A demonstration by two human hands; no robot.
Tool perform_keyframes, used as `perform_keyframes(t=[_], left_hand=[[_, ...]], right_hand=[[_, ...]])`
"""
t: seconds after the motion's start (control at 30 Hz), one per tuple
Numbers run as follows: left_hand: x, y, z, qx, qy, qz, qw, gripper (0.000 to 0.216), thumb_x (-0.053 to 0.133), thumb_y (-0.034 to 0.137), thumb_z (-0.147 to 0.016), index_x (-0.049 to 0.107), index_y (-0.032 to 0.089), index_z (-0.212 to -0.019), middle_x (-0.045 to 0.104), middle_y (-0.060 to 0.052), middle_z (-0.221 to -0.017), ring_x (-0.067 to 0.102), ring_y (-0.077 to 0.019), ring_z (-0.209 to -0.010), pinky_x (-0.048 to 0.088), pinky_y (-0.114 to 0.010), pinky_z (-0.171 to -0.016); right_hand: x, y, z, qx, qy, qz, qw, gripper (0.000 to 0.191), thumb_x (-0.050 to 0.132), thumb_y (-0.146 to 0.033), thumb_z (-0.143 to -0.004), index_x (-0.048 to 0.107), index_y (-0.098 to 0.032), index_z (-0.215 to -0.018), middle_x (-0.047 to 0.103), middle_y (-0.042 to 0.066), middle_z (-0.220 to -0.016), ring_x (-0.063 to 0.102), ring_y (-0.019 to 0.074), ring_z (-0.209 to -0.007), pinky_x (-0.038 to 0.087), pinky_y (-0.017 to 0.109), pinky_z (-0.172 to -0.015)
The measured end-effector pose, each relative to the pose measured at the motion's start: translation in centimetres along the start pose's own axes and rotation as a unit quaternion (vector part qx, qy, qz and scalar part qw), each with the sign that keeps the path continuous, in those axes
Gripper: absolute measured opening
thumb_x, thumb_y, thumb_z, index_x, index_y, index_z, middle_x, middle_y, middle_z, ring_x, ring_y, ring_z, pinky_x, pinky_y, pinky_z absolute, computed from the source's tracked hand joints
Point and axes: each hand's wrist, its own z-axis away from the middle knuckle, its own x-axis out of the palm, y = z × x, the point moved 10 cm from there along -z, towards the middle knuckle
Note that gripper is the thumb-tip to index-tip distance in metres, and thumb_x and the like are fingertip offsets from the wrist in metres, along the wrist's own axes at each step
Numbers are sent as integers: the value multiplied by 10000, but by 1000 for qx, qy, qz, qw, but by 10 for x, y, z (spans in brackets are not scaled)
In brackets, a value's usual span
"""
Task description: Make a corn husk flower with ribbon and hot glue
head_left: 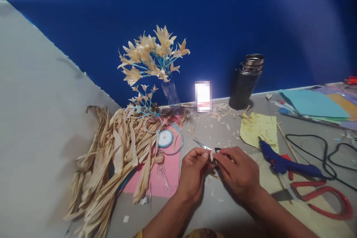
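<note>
My left hand (192, 169) and my right hand (240, 169) meet over the grey table (217, 200), fingertips pinched together on a small pale husk piece (211, 155). Just behind the fingers lie small scissors (205, 145) with black handles. A heap of dried corn husks (117, 160) lies to the left on pink paper (167, 171), beside a blue ribbon roll (165, 138).
A vase of husk flowers on blue stems (153, 59) stands at the blue wall, with a metal flask (247, 80) to its right. A blue glue gun (287, 163), red scissors (326, 200), black cord (320, 148), yellow cloth (258, 130) and coloured paper sheets (315, 104) fill the right side.
</note>
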Motion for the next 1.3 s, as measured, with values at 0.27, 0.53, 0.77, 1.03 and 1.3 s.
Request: perform_keyframes(t=[0.27,0.53,0.77,1.03,1.3], left_hand=[[3,-4,-9,26,20,-29,999,334,936,348,-639,712,145,-780,652,10,-664,548,-80,-581,436,-188,-583],[37,-7,-38,7,11,-63,998,342,913,358,-625,681,144,-757,728,-65,-715,630,-119,-568,478,-211,-541],[90,-33,-76,30,-28,-164,986,246,827,316,-682,654,143,-701,629,-27,-724,628,-134,-569,600,-294,-532],[106,-61,-101,17,-43,-239,970,163,760,202,-723,611,147,-688,549,29,-671,615,-127,-422,514,-244,-387],[104,-65,-105,24,-49,-271,961,109,701,106,-716,623,153,-657,589,25,-653,619,-119,-436,450,-205,-396]], right_hand=[[-10,8,-3,15,-55,-32,998,203,502,-161,-1032,702,-195,-1030,736,69,-917,672,200,-839,516,304,-759],[-76,147,58,36,-131,151,979,469,512,-112,-809,659,-268,-1226,744,116,-1145,704,350,-1023,593,502,-858],[-52,170,90,74,-239,193,949,540,544,-94,-712,702,-140,-1226,681,180,-1316,640,370,-1169,569,531,-981],[-47,179,94,134,-257,147,946,462,546,-108,-727,720,-149,-1152,679,182,-1293,622,360,-1175,530,533,-1020],[-69,213,106,319,-198,-24,927,349,562,-353,-850,662,-223,-1158,741,119,-1128,708,317,-1008,586,459,-857]])
